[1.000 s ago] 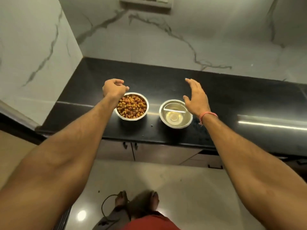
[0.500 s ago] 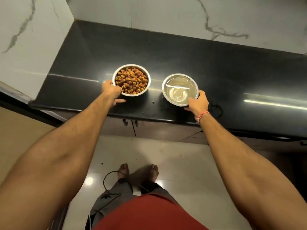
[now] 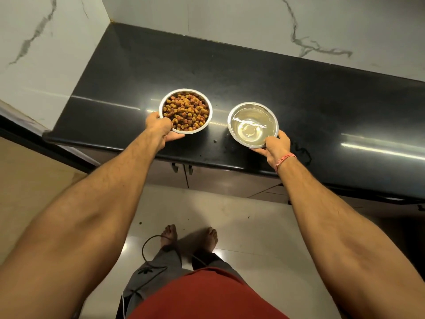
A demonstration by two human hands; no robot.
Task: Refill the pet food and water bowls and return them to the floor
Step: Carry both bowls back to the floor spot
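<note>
Two steel bowls are over the black counter [image 3: 299, 93]. The left one, the food bowl [image 3: 185, 110], is full of brown and yellow kibble. My left hand [image 3: 162, 129] grips its near-left rim, thumb under the front edge. The water bowl [image 3: 253, 124] on the right holds clear water that ripples. My right hand [image 3: 274, 145] grips its near rim, fingers curled under it. Whether the bowls are lifted off the counter I cannot tell.
Marble walls stand behind and to the left of the counter. Cabinet doors [image 3: 181, 171] with small handles sit below its front edge. My bare feet [image 3: 188, 236] are on the pale tiled floor [image 3: 264, 238], and a thin black cable [image 3: 149, 247] loops by the left foot.
One second ago both hands hovered above the bowls. They came down to the near rims and now grip them. The water surface now ripples.
</note>
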